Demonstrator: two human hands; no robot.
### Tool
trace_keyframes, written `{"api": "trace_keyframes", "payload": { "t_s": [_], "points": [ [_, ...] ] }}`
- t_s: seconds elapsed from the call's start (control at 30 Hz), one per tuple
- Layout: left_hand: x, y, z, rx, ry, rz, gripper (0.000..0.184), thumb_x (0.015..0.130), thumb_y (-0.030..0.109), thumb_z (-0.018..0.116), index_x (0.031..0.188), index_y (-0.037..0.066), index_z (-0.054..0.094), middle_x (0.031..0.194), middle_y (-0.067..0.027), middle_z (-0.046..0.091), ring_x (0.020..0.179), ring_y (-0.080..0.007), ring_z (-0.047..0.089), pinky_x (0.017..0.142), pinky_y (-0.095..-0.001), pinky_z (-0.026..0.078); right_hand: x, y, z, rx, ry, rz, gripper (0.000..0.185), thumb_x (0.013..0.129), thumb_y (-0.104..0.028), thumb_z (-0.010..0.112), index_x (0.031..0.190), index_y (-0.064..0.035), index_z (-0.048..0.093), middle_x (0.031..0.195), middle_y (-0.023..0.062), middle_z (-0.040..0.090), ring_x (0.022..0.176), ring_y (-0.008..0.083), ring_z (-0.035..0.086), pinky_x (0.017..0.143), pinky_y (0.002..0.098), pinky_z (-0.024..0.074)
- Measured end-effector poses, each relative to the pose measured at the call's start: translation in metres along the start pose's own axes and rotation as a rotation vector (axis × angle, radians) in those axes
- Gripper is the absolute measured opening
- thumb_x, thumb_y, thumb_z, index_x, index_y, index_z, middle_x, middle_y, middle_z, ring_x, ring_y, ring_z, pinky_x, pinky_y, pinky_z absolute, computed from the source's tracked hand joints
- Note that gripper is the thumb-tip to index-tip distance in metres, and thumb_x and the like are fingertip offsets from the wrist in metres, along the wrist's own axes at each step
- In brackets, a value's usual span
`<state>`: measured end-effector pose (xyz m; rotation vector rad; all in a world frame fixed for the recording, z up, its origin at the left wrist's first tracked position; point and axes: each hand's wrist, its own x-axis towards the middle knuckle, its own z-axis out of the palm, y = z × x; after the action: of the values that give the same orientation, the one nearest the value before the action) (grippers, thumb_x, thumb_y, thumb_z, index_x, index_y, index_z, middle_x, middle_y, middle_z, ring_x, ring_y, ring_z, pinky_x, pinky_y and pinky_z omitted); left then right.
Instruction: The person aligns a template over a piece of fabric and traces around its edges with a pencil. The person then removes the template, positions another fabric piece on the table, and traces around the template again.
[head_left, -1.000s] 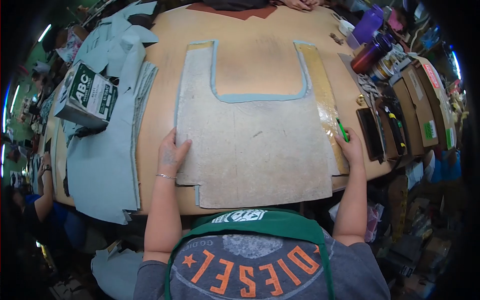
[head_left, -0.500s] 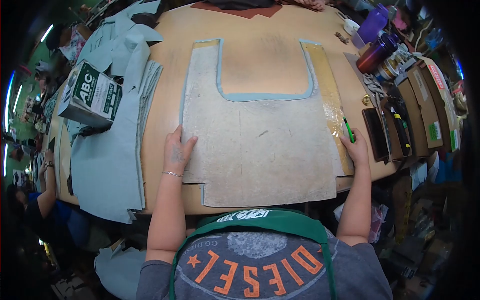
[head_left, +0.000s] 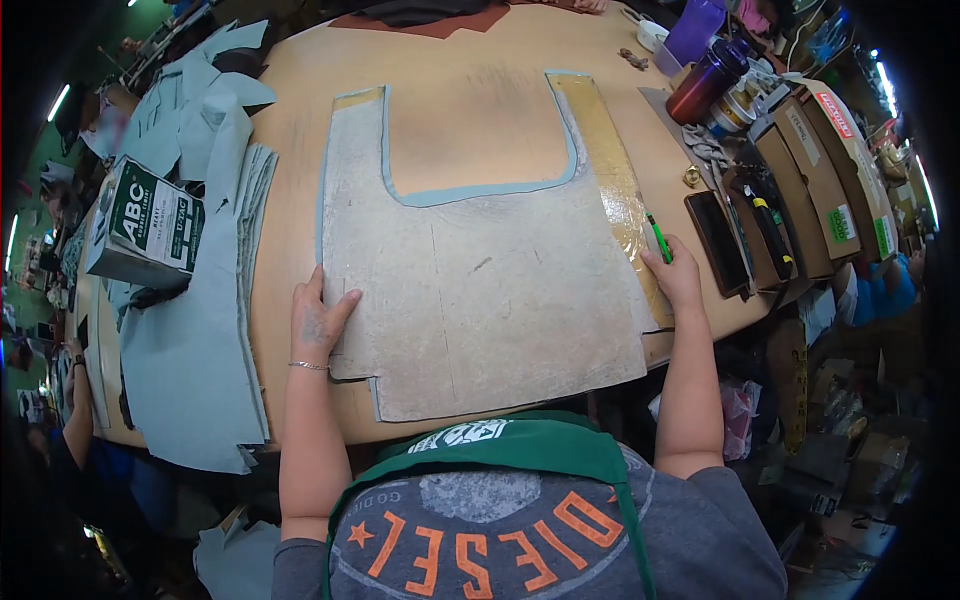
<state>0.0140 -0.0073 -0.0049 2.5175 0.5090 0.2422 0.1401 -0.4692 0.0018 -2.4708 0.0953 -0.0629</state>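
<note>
A large whitish U-shaped template (head_left: pixel 480 290) with a yellow taped strip on its right arm lies flat on the table. Light blue material (head_left: pixel 480 192) shows beneath it along the notch and the left edge. My left hand (head_left: pixel 321 318) rests at the template's left edge, fingers on the border and thumb apart, lying on the surface. At the right edge, my right hand (head_left: pixel 674 272) is closed around a green pen (head_left: pixel 658 238), whose upper end sticks out past the fingers.
Left are stacked light blue sheets (head_left: pixel 195 350) and an ABC box (head_left: pixel 148 225). On the right stand a bottle (head_left: pixel 708 82), a dark phone (head_left: pixel 717 242) and cardboard boxes (head_left: pixel 808 180). A co-worker's arm (head_left: pixel 78 405) is at far left; brown-red material (head_left: pixel 425 25) lies at the far edge.
The whole view has shifted, so the table and template appear further left and slightly turned. Both hands keep their places at the template's edges, and the pen remains in my right hand.
</note>
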Motion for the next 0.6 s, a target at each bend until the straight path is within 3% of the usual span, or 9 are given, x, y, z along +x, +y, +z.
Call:
{"api": "trace_keyframes", "payload": {
  "t_s": [0.4,0.5,0.6],
  "points": [
    [-0.001,0.009,-0.002,0.059,-0.012,-0.045,0.072,0.064,0.031,0.070,0.120,-0.006,0.042,0.088,-0.0198,0.049,0.085,-0.0320,0.050,0.078,-0.0353,0.041,-0.006,-0.009,-0.004,-0.034,-0.006,-0.026,0.038,0.070,-0.023,0.067,0.098,0.0008,0.057,0.082,0.0184,0.061,0.075,0.0267,0.060,0.069,0.0332,0.0458],
    [-0.003,0.030,-0.011,0.239,-0.056,-0.131,0.068,0.065,0.026,0.069,0.121,-0.003,0.042,0.102,-0.0230,0.050,0.092,-0.0331,0.050,0.082,-0.0372,0.040,-0.006,-0.009,-0.003,-0.036,-0.002,-0.033,0.038,0.070,-0.022,0.066,0.098,0.0010,0.057,0.081,0.0180,0.060,0.074,0.0264,0.060,0.068,0.0330,0.0460],
    [-0.013,0.066,-0.011,0.472,0.141,0.136,0.067,0.066,0.021,0.069,0.124,0.002,0.040,0.111,-0.0231,0.045,0.102,-0.0349,0.045,0.087,-0.0397,0.037,-0.008,-0.012,-0.004,-0.024,-0.006,-0.018,0.038,0.070,-0.021,0.066,0.099,0.0017,0.056,0.082,0.0176,0.060,0.074,0.0258,0.059,0.068,0.0322,0.0459]
  ]
}}
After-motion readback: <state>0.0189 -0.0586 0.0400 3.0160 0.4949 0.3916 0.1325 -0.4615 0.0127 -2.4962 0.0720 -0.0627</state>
